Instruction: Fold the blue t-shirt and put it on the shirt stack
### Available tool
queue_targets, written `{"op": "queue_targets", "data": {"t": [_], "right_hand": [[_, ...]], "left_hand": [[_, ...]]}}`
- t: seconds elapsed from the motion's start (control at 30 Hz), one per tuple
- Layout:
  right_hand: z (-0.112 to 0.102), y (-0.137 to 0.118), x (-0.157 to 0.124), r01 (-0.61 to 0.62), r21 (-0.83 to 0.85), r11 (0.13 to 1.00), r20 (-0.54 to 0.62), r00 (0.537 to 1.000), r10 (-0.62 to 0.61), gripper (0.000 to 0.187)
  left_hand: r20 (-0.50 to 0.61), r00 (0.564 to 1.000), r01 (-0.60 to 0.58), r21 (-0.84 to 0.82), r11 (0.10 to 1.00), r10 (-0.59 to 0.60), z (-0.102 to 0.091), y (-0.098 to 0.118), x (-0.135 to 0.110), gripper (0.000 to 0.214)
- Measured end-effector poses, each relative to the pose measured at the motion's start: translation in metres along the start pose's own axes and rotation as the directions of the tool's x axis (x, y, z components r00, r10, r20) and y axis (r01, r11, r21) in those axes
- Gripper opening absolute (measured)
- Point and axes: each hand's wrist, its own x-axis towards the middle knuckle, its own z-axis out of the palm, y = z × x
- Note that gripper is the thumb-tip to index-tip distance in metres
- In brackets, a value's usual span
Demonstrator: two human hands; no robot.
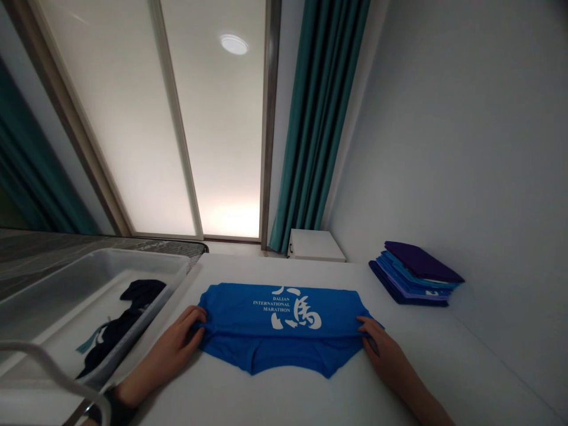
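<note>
A bright blue T-shirt [284, 328] with white marathon lettering lies partly folded on the white table [444, 361]. My left hand [175, 349] pinches its left edge, fingers closed on the cloth. My right hand [384, 349] grips the right edge the same way. The near part of the shirt sticks out from under the folded layer, towards me.
A stack of folded blue and purple garments [415, 275] sits at the table's far right by the wall. A clear plastic bin [89, 307] on the left holds dark clothing [124, 322]. A small white cabinet [316, 244], teal curtains [317, 118] and a window stand behind.
</note>
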Motion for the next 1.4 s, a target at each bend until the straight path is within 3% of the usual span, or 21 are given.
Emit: {"op": "queue_targets", "data": {"t": [0.2, 0.43, 0.7, 0.83, 0.97, 1.17, 1.4], "right_hand": [[-0.001, -0.003, -0.01, 0.031, -0.177, 0.984, -0.081, 0.996, -0.046, 0.035], [-0.007, -0.014, -0.016, 0.015, -0.409, 0.912, -0.137, 0.988, -0.077, 0.039], [-0.003, -0.018, -0.015, 0.026, -0.434, 0.901, -0.165, 0.98, -0.108, 0.039], [0.003, -0.031, -0.012, 0.113, -0.41, 0.905, -0.145, 0.971, -0.188, 0.039], [0.014, -0.063, 0.001, 0.221, -0.357, 0.908, -0.122, 0.952, -0.279, 0.039], [0.034, -0.142, 0.038, 0.369, -0.189, 0.91, -0.09, 0.916, -0.39, 0.037], [0.072, -0.237, 0.074, 0.538, -0.012, 0.843, 0.101, 0.839, -0.534, 0.026]], "left_hand": [[0.008, 1.0, -0.019, 0.036, 0.999, 0.019, 0.0, -0.001, -0.001, 0.015], [0.031, 0.999, -0.008, 0.023, 1.0, 0.008, 0.0, -0.001, 0.0, 0.017], [0.04, 0.999, -0.005, 0.018, 1.0, 0.005, 0.0, 0.001, 0.0, 0.015], [0.042, 0.999, -0.012, 0.023, 1.0, 0.011, 0.0, 0.001, 0.0, 0.014], [0.038, 0.999, -0.004, 0.009, 1.0, 0.004, -0.001, 0.003, 0.001, 0.015], [0.036, 0.999, -0.002, -0.021, 1.0, 0.003, -0.004, 0.008, -0.001, 0.017], [0.033, 0.999, 0.022, -0.075, 0.997, -0.019, -0.005, 0.012, -0.003, 0.017]]}}
